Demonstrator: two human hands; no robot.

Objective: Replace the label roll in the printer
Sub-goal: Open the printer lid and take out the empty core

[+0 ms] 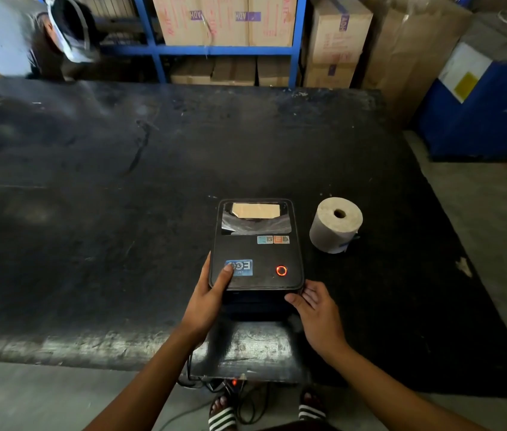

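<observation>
A black label printer (256, 253) stands near the front edge of the dark table (121, 197), lid down, with a red ring light lit on top and a clear window at its far end. My left hand (211, 293) grips the printer's front left corner, thumb resting on the blue sticker on the lid. My right hand (314, 303) touches the front right corner with fingers spread along the edge. A white label roll (336, 225) stands on end on the table just right of the printer, apart from both hands.
Another person (12, 35) bends down at the far left behind the table. Blue shelving (214, 49) with cardboard boxes runs along the back. A blue container (482, 110) stands at the right. Cables (214, 387) hang under the table's front edge by my feet.
</observation>
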